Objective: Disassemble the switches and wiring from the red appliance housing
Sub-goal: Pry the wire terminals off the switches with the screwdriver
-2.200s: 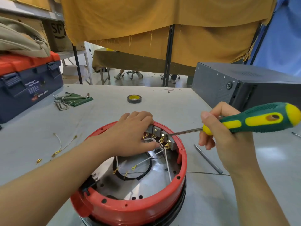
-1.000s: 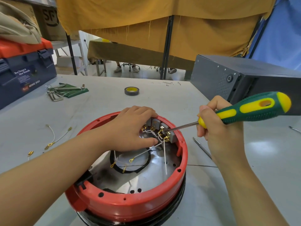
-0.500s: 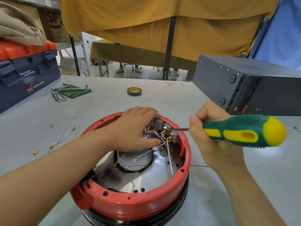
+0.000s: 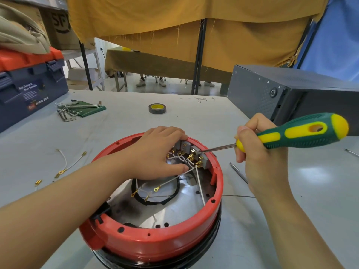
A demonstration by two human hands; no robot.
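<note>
Grey table point(image 4: 194, 117): 1 red housing point(image 4: 155, 243), 1 screwdriver point(image 4: 303, 131), 2 hands point(image 4: 157, 152).

I am looking through 1 wide-angle camera on my head, facing forward and down, sitting close over the tabletop point(image 4: 194, 117), my forearms entering from the bottom edge, with the room showing beyond.

toolbox point(image 4: 29, 90), tape roll point(image 4: 157, 108), hex keys point(image 4: 68, 112)
</note>
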